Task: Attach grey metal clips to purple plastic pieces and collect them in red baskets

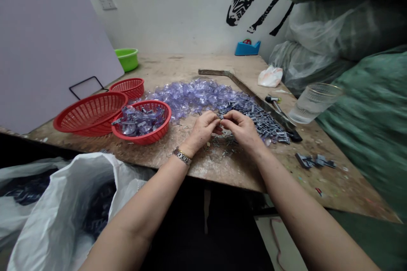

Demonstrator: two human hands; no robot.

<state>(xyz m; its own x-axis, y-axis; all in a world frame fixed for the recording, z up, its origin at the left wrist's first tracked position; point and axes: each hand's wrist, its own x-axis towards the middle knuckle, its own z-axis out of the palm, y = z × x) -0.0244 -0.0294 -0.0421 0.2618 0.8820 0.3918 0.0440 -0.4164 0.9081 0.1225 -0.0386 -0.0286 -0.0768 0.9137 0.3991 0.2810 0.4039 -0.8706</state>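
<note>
My left hand (pixel 205 129) and my right hand (pixel 240 128) meet over the front of the table, fingertips pinched close together. Between them is a small part, mostly hidden by the fingers, too small to name. Just behind my hands spreads a heap of clear purplish plastic pieces (pixel 190 95). To the right of my right hand lies a pile of small dark grey strips (pixel 270 123). Left of my left hand stands a red basket (pixel 162 133) filled with purplish and grey pieces. Thin scraps (pixel 224 142) are scattered on the wood under my hands.
An angled metal bar (pixel 251 89) borders the heap. A glass (pixel 313 103) stands at the right edge, near dark grey parts (pixel 314 161). Two more red baskets (pixel 92 114), a green basin (pixel 127 60) and a blue tape dispenser (pixel 247 48) are farther off. A white sack (pixel 60 203) hangs front left.
</note>
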